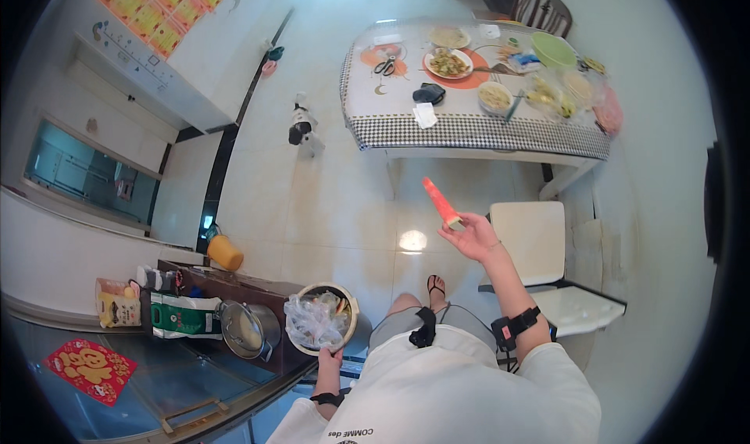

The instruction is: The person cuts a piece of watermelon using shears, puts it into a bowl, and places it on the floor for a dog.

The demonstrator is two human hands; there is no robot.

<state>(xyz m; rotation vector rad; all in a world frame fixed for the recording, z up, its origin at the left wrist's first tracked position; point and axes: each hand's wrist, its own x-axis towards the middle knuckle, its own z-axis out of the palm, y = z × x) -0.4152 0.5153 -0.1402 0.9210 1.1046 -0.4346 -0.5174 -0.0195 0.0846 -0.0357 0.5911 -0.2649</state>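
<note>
My right hand (471, 236) holds a long, thin slice of watermelon (439, 199) by its rind end, with the red flesh pointing up and away over the floor. My left hand (331, 357) is at the near rim of a round bin (354, 321), with its fingers closed on the edge of a crumpled clear plastic bag (316, 322). The bag lies over the bin's opening and partly covers the food scraps inside. Black straps are worn on both arms.
A dining table (469, 132) bearing dishes and scissors (385, 65) stands ahead. A small black and white dog (302, 124) is on the floor. A white stool (527, 239) stands right; a lidded pot (249, 329) and a yellow bucket (225, 253) are left.
</note>
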